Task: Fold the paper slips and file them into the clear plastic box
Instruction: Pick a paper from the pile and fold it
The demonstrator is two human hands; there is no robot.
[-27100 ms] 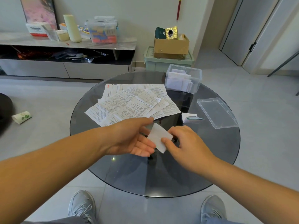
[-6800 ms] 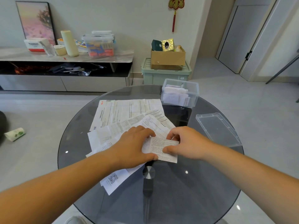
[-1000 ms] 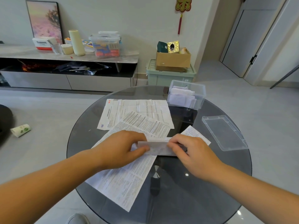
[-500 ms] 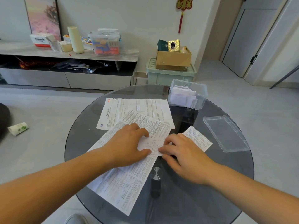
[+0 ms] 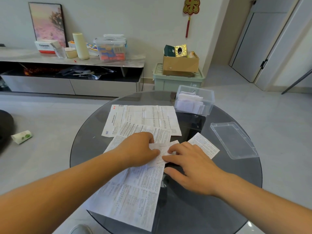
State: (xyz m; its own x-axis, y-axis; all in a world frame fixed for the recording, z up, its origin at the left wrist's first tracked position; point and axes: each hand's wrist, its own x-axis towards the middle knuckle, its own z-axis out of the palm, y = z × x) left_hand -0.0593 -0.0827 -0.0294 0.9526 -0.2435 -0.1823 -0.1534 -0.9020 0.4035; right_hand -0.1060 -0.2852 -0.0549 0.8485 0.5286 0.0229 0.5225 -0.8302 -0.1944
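Nearest, a long printed sheet [image 5: 133, 191] lies on the round glass surface [image 5: 202, 208] and runs from the near edge up under the left forearm. Just beyond it, both hands meet over a small slip [image 5: 161, 152], the piece being folded. The left hand [image 5: 140, 149] covers its left end, with fingers bent down on the paper and the thumb on top; I cannot tell whether they pinch the slip or only press it. The right hand [image 5: 190, 166] is spread and released, gripping nothing, its straight fingertips pressing the slip's right side flat. The slip seems to lie left to right between the hands, though both ends are covered.

A second slip [image 5: 205, 146] lies flat just to the right of the right hand. Farther right lies a clear lid [image 5: 233, 140], off its box. A large creased sheet [image 5: 143, 118] is spread beyond the hands.

At the far right of the surface stands the clear plastic box [image 5: 207, 103], open at the top. Folded slips [image 5: 189, 103] stand in it on edge, packed toward its left side. The box lies far and right of the slip being folded, so the right hand is the nearer one for filing it once the crease is set.
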